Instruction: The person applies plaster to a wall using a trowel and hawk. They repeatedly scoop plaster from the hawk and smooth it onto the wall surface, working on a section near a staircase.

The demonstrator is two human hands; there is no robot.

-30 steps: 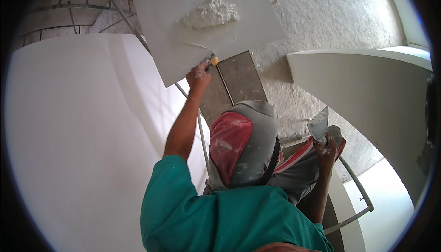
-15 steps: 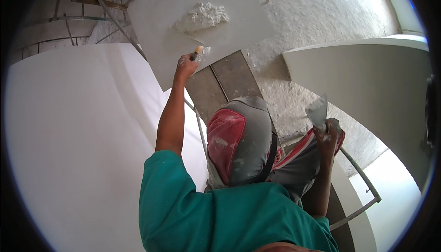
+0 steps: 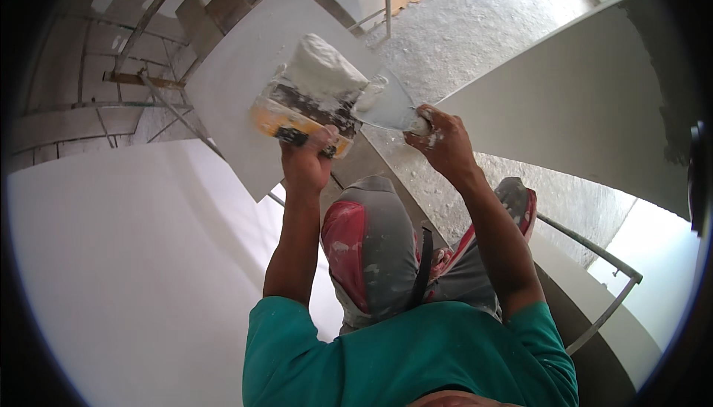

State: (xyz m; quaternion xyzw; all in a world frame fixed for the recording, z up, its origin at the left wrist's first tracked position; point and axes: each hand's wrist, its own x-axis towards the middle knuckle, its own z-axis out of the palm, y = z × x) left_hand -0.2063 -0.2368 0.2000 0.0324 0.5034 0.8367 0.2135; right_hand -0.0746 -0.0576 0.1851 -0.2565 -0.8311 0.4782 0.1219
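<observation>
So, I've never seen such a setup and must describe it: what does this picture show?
No machine here, just a person's two bare hands seen from above. A wide fisheye camera on the person's head takes the picture, bending straight edges. The left hand holds a wide yellow-and-black tool, with white paste heaped along its far side. The right hand grips a flat-bladed tool, also smeared with paste. Below both is a pale board; whether paste lies on it, I can't tell.

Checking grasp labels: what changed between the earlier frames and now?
The right hand moved forward and left, bringing its spatula to the wide tool in the left hand. A thick load of white paste now shows at that tool. Stayed: each hand's hold on its tool.
</observation>
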